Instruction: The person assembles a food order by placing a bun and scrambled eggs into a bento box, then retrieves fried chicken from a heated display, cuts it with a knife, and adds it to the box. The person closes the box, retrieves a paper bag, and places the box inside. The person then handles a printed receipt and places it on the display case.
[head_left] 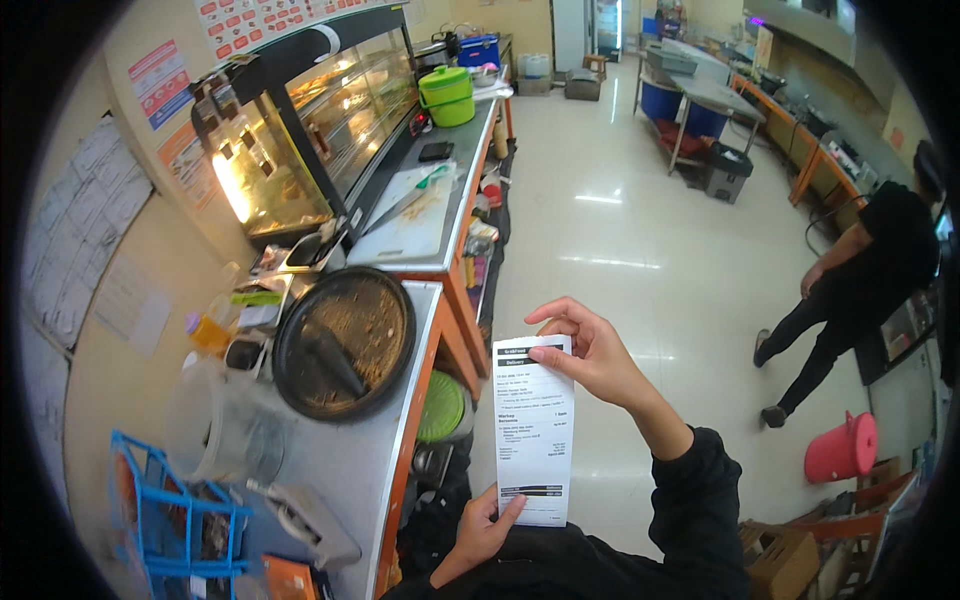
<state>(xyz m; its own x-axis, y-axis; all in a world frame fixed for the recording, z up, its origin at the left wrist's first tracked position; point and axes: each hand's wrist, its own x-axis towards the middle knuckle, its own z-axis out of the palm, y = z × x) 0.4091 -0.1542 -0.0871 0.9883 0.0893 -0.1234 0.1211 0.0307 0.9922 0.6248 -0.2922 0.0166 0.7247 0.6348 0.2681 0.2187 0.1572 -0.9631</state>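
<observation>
A long white paper receipt (533, 430) with dark printed bands hangs upright in front of my body. My left hand (482, 530) pinches its lower end, the thumb lying on the printed face. At the upper end my right hand (590, 355) grips the paper between thumb and fingers, the other fingers curled above it. To the left of the receipt, on the metal counter, rests a large dark stone mortar (385, 388) with a pestle (335, 362) leaning in it and brown crumbs on its surface.
A lit glass display case (345, 110) stands behind a white cutting board (405, 235) with a knife (395, 212). Nearby are a green lidded bucket (446, 97) and a blue plastic rack (180, 520). Another person (870, 260) stands at right, near a pink bin (838, 450).
</observation>
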